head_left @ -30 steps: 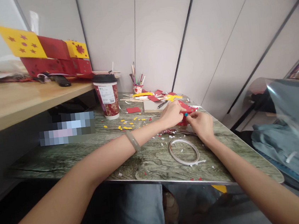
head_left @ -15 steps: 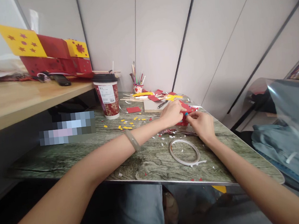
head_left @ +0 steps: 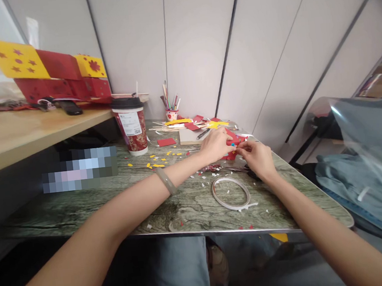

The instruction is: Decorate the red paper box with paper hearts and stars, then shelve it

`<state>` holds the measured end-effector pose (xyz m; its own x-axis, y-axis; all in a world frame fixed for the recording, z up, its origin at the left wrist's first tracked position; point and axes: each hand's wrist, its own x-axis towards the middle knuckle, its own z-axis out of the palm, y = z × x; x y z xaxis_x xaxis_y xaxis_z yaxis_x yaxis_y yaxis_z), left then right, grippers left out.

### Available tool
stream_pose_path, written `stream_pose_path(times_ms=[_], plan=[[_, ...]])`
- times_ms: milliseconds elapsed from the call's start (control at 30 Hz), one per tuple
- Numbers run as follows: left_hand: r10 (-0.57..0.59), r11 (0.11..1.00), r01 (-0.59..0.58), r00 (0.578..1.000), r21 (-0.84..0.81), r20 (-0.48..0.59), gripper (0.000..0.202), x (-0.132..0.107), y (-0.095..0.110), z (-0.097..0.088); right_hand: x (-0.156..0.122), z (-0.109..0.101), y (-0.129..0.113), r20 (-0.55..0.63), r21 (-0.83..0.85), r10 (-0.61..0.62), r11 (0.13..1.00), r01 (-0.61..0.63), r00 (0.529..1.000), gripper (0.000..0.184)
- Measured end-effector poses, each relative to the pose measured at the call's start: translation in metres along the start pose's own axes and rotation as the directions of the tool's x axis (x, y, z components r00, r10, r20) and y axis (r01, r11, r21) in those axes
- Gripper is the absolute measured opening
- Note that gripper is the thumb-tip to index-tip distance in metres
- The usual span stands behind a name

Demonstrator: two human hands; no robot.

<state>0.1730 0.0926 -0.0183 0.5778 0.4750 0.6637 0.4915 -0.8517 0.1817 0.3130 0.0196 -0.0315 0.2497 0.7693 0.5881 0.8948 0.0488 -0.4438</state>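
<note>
Pinching a small red paper piece (head_left: 232,144) between them, the left hand (head_left: 215,144) and right hand (head_left: 257,159) meet just above the wood-grain table (head_left: 81,204) (fingers closed on the paper). A tape ring (head_left: 231,193) lies nearby; a lidded cup (head_left: 130,125) stands well left.

Both forearms are bare right up to the frame edge. A smooth, pale grey-green bangle (head_left: 166,181) circles the wrist behind the left hand (head_left: 215,144). Below the bangle, blue denim trousers (head_left: 180,271) cover the lap.

Both hands, left hand (head_left: 215,144) and right hand (head_left: 257,158), pinch what looks like red paper (head_left: 232,144) above the desk (head_left: 91,203), tape ring (head_left: 231,194) nearby.
</note>
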Motion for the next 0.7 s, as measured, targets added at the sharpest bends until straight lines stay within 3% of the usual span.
stream_pose_path(times_ms=[467,700], plan=[[-0.014,1.000,0.013,0.999,-0.019,-0.042,0.019,0.0037,-0.0014,0.0085,0.0007,0.0006,0.0044,0.012,-0.010,-0.005,1.000,0.005,1.000,0.012],[-0.002,1.000,0.002,1.000,-0.016,-0.014,0.018,0.0032,-0.0022,0.0056,0.0010,-0.0025,0.0016,0.024,0.010,0.007,1.000,-0.007,1.000,0.013]])
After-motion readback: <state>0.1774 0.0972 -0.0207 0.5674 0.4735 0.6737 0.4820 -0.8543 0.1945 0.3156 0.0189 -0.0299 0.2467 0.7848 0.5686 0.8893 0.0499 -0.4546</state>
